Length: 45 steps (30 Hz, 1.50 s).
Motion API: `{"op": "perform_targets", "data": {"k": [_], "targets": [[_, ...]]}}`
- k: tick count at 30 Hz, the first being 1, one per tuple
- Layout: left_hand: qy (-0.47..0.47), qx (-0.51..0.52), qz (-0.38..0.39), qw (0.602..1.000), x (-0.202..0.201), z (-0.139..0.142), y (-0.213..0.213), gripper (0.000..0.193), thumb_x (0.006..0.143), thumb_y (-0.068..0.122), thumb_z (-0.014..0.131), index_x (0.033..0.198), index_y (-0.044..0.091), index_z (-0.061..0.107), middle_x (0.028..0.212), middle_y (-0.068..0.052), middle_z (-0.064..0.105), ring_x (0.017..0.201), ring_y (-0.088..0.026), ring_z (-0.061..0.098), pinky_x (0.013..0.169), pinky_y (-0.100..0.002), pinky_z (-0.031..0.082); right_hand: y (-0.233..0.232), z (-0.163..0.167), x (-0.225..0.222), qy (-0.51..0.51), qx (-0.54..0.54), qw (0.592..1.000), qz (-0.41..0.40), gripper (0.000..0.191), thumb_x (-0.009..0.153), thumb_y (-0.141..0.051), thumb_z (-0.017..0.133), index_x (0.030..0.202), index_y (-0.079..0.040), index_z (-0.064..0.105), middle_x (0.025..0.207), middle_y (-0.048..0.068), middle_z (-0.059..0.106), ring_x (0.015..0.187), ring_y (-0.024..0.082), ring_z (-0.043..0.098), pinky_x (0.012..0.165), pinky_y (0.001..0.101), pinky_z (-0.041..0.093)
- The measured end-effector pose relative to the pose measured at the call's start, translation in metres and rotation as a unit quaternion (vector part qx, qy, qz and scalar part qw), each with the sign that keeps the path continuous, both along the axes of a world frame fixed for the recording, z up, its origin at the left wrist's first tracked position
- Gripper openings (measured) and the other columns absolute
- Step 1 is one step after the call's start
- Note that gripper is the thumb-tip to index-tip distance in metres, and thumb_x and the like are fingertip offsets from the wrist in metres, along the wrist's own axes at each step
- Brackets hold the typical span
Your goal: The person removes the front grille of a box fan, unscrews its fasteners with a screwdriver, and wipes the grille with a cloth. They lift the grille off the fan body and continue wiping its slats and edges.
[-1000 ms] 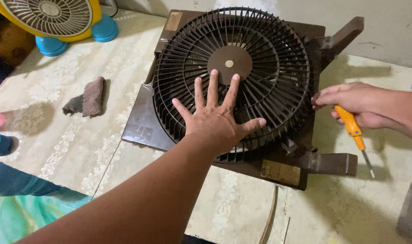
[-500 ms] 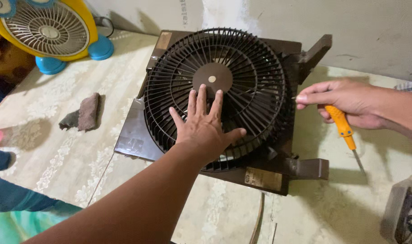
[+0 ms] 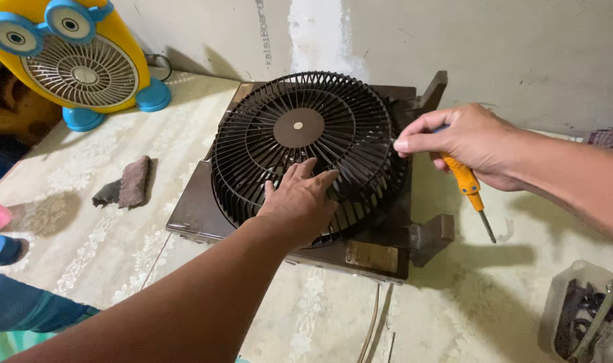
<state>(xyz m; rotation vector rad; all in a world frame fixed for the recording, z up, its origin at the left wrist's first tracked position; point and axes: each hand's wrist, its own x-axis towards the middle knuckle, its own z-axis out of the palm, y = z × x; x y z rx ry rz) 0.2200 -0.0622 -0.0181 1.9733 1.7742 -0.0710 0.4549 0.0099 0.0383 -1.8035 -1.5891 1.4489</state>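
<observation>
1. Pressing flat on the lower right of the round dark grille [image 3: 299, 144], left hand [image 3: 299, 202] open, fingers spread over the ribs.
2. Gripping an orange-handled screwdriver [image 3: 469, 188], right hand [image 3: 464, 144] closed around it, tip pointing down, forefinger touching the grille's right rim.
3. Lying face up on the patterned bench [image 3: 84, 228], brown square fan housing [image 3: 199, 215] near the far edge, by the wall.
4. Sitting toward the left edge: brown rag [image 3: 128, 183]; yellow fan [image 3: 71, 60] at the far left corner.
</observation>
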Motion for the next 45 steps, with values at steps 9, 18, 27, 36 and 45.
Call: {"op": "perform_targets", "data": {"k": [9, 18, 27, 36, 45], "targets": [[-0.019, -0.022, 0.023, 0.999, 0.003, 0.016, -0.007, 0.062, 0.094, 0.038, 0.061, 0.151, 0.031, 0.041, 0.167, -0.007, 0.018, 0.155, -0.027, 0.013, 0.120, -0.065, 0.020, -0.021, 0.042, -0.008, -0.054, 0.077, 0.995, 0.037, 0.019, 0.083, -0.028, 0.082, 0.090, -0.009, 0.082, 0.071, 0.000, 0.064, 0.059, 0.010, 0.046, 0.055, 0.0274, 0.041], [-0.435, -0.037, 0.238, 0.868, 0.013, 0.045, 0.001, 0.029, 0.095, 0.023, 0.065, 0.118, 0.007, 0.073, 0.109, -0.008, 0.075, 0.098, -0.023, 0.073, 0.091, -0.039, 0.062, -0.026, 0.073, -0.014, -0.107, 0.262, 0.953, 0.111, 0.023, 0.081, -0.034, 0.082, 0.095, -0.015, 0.085, 0.085, 0.001, 0.082, 0.081, 0.010, 0.070, 0.079, 0.0275, 0.055], [-0.720, -0.164, 0.231, 0.633, 0.010, 0.103, -0.002, 0.017, 0.098, 0.015, 0.058, 0.108, 0.006, 0.067, 0.101, -0.005, 0.067, 0.093, -0.019, 0.069, 0.086, -0.039, 0.059, -0.021, 0.104, -0.032, -0.090, 0.322, 0.925, 0.178, 0.021, 0.083, -0.032, 0.077, 0.094, -0.016, 0.085, 0.087, 0.000, 0.083, 0.083, 0.011, 0.074, 0.080, 0.0282, 0.057], [-0.748, -0.114, 0.249, 0.605, 0.001, 0.130, 0.000, 0.019, 0.096, 0.016, 0.061, 0.110, 0.005, 0.067, 0.100, -0.006, 0.070, 0.091, -0.018, 0.070, 0.086, -0.037, 0.060, -0.018, 0.129, -0.047, -0.114, 0.362, 0.899, 0.218, 0.023, 0.084, -0.034, 0.077, 0.099, -0.018, 0.085, 0.082, 0.001, 0.081, 0.080, 0.013, 0.076, 0.079, 0.0294, 0.059], [-0.766, -0.085, 0.240, 0.590, -0.019, 0.149, 0.011, 0.025, 0.093, 0.013, 0.068, 0.116, 0.002, 0.068, 0.098, -0.007, 0.073, 0.089, -0.016, 0.071, 0.086, -0.034, 0.062, -0.013, 0.151, -0.071, -0.121, 0.406, 0.881, 0.210, 0.022, 0.084, -0.029, 0.075, 0.100, -0.016, 0.083, 0.087, 0.002, 0.082, 0.080, 0.014, 0.077, 0.077, 0.0298, 0.060]]}}
